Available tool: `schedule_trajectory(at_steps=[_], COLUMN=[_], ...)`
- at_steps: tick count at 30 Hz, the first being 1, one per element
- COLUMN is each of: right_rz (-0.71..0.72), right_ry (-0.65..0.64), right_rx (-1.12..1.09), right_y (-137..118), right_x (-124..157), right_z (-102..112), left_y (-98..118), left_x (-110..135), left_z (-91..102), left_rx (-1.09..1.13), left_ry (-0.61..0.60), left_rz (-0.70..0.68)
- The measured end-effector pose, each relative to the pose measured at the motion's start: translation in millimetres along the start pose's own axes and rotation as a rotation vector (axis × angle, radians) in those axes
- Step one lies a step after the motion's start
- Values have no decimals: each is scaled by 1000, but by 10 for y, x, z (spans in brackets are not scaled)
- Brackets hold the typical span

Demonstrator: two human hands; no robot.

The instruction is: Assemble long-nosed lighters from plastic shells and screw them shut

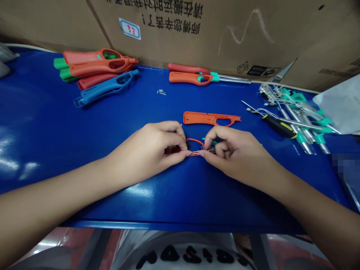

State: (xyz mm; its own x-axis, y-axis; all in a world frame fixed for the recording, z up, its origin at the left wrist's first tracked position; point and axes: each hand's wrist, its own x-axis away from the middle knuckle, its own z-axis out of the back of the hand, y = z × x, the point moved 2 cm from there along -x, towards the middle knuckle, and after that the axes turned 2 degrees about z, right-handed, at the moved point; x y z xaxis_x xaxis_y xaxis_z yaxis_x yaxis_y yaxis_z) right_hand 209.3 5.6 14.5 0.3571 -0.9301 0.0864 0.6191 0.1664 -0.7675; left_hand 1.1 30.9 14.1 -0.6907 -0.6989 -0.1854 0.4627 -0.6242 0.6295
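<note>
Between my hands lies an orange lighter shell half [196, 140], its trigger loop showing and most of its body hidden by my fingers. My left hand [157, 144] is closed on its left part, thumb and fingertip pinched at the lower edge. My right hand [236, 152] is closed at the right part, with thumb and forefinger at thin white wires [194, 153] along the loop's lower edge. A bit of green plastic shows by the right fingers. Just beyond my hands, another orange shell half [209, 118] lies with its inner side up.
Orange, green and blue shell pieces [98, 71] are stacked at the back left. Two lighters with metal tubes [194, 77] lie by the cardboard box [225, 33]. Small screws [161, 92] are scattered nearby. A black-yellow screwdriver [278, 126] and wired metal tubes [306, 112] lie at right.
</note>
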Motion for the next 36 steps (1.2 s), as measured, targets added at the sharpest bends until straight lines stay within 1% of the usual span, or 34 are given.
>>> schedule_trajectory(at_steps=[2,4,8,9,11,16,21,27,32,36], right_rz=[-28,1,214,254,292,322,364,338,342,325], right_ry=[-4,16,47,37,17,-25,-43,-36,-47,-32], right_rx=[-23,3,125,137,143,143,136,133,120,114], right_y=[0,0,-6,-4,2,-3,-17,-26,-30,-29], right_x=[-6,-10,-12,-11,-10,-9,3,7,9,14], right_z=[-4,-6,-16,-19,-18,1,10,8,-12,-22], left_y=[-6,-8,5,10,18,2,-6,19,28,25], left_x=[2,9,22,23,22,12,14,30,23,4], left_z=[-3,-3,2,4,7,5,4,19,14,23], left_rx=[0,-1,-6,-6,-7,-4,-50,-101,-122,-82], left_ry=[-7,-12,-10,-9,-6,-12,-54,-85,-70,-46], left_rz=[7,20,44,44,42,40,38,61,45,16])
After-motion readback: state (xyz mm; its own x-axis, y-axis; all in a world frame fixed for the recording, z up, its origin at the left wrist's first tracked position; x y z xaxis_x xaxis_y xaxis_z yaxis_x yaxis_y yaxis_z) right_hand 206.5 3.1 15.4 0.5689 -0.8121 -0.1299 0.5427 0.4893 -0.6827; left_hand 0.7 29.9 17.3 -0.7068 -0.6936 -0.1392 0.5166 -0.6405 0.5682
